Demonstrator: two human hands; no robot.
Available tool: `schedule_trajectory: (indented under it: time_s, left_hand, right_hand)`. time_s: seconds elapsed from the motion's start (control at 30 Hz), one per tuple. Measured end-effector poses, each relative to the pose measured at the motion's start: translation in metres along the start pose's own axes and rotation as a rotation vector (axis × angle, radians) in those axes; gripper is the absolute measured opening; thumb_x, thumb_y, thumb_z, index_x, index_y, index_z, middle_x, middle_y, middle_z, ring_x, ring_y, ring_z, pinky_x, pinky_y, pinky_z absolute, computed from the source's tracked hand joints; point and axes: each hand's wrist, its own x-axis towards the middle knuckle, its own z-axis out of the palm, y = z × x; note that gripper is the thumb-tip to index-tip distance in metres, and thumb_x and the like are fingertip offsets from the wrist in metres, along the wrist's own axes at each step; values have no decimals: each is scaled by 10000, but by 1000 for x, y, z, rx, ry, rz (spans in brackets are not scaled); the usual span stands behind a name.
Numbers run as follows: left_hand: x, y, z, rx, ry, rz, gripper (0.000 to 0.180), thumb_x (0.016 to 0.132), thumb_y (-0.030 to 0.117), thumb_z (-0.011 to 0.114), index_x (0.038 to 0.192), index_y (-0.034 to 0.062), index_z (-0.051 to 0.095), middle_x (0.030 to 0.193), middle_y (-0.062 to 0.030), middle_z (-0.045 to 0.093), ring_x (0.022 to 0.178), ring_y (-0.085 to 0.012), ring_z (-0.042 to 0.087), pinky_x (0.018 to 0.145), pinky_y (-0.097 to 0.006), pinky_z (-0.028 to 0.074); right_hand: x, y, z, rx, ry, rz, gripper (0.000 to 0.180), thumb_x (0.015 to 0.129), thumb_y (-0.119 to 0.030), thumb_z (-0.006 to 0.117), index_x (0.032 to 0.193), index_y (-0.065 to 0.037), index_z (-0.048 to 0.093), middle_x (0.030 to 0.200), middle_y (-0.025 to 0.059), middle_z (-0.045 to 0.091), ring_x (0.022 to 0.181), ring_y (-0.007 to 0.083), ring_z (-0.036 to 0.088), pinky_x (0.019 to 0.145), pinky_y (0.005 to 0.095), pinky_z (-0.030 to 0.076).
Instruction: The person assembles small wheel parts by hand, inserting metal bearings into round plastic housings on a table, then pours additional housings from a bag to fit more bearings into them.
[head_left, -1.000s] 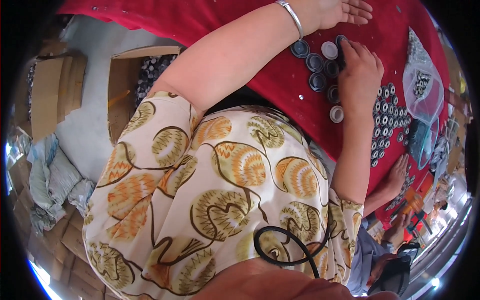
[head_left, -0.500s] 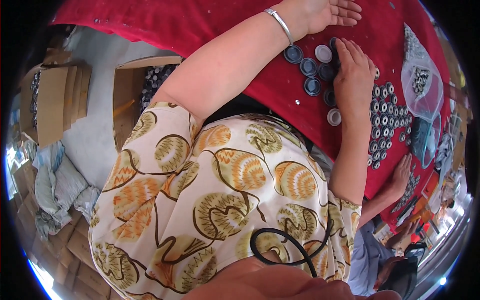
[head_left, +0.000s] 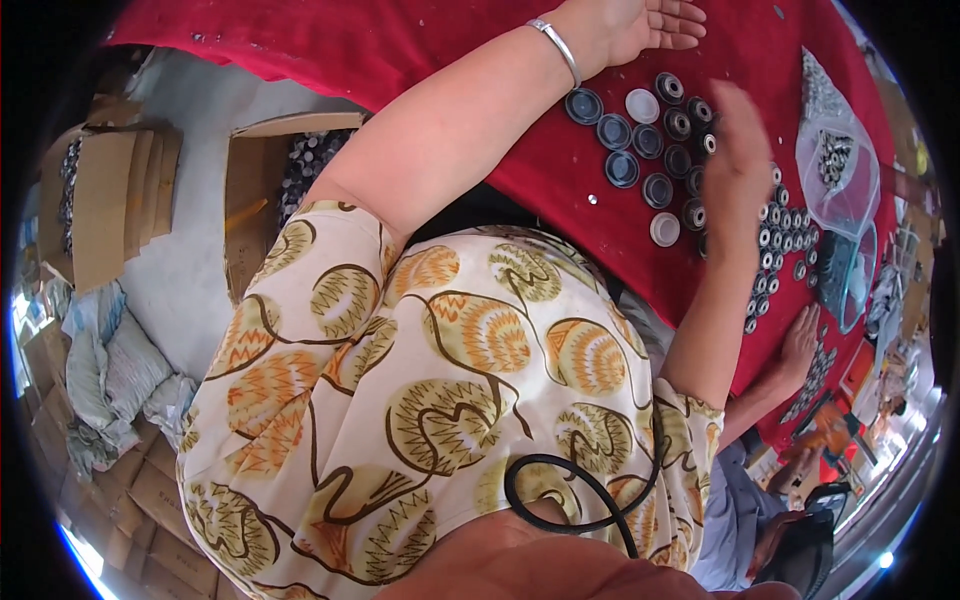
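My left hand (head_left: 650, 28), with a silver bangle at the wrist, is over the far part of the red-covered table. Its palm shows with nothing in it and its fingers are stretched out. My right hand (head_left: 738, 140) is over the rows of parts, its fingers smeared by motion. Between my hands lie dark round caps (head_left: 621, 168) and two white caps (head_left: 663, 229). Some dark caps beside my right hand hold a metal-ringed centre, such as one capped bearing (head_left: 669, 87). Several small ring-shaped bearings (head_left: 785, 240) stand in a group right of my right wrist.
A clear plastic bag (head_left: 848, 195) with metal pieces and a teal plastic basket (head_left: 845, 283) lie at the table's right. Another person's hand (head_left: 797, 350) rests near them. On the floor at left stand a cardboard box (head_left: 250, 205) of dark parts and pale sacks (head_left: 125, 350).
My right hand has moved right, off the dark caps and over toward the bearings. Dark caps with metal-ringed centres now show where it was. My left hand has shifted slightly left.
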Motion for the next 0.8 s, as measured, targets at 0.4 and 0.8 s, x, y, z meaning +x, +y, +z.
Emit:
schedule_trajectory:
  time_s: [0.4, 0.8]
  left_hand:
    - [-5, 5, -9, 306, 57, -18, 409, 1034, 426, 435, 1010, 51, 597, 840, -86, 675, 611, -154, 603, 551, -272, 490]
    - [-12, -2, 8, 967, 18, -196, 322, 1016, 318, 522, 1017, 0, 576, 886, -113, 621, 657, -185, 667, 557, -303, 589]
  right_hand:
    - [-42, 184, -106, -492, -200, 694, 395, 918, -290, 618, 1278, -126, 636, 1205, 204, 660, 1128, 360, 634, 957, 425, 483]
    - [6, 264, -72, -796, -377, 896, 752, 874, -651, 532, 1429, -146, 494, 1329, 279, 568, 1250, 453, 523, 1041, 509, 425]
